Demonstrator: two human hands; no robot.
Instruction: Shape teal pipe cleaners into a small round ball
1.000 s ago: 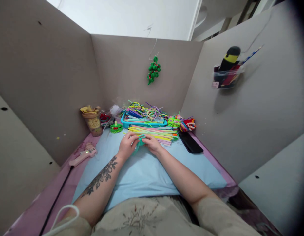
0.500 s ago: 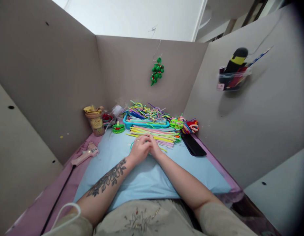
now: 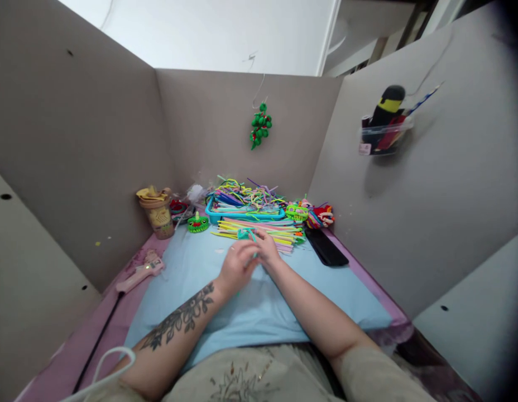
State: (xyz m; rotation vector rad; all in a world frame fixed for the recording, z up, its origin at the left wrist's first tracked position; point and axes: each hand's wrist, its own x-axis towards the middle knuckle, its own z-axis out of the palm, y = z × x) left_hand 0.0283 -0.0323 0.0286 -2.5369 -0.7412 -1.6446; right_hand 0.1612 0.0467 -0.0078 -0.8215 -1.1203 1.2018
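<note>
Drawn back from the clasp of half a second ago, the left hand (image 3: pixel 238 266) has come nearer the wearer, farther from the blue tray (image 3: pixel 220 215), and the teal piece (image 3: pixel 244 234) now shows beyond the fingers; the right hand (image 3: pixel 267 248), on the near side of the tray, pinches that piece at its fingertips, where it looks like a small folded loop of strand; the left hand is blurred, its fingers curled close beside the right, and I cannot tell whether they grip a loose end or touch the other hand; the teal piece lies in front of the tray, seen against the row of coloured stems (image 3: pixel 276 228) laid just before it; the step in hand looks like shaping that strand by bending or winding; the next move seems to call for a steady right pinch on the folded part, with the left fingers guiding any free length; the pink glue gun (image 3: pixel 140 276), left of the tray and nearer the wearer, lies untouched.
</note>
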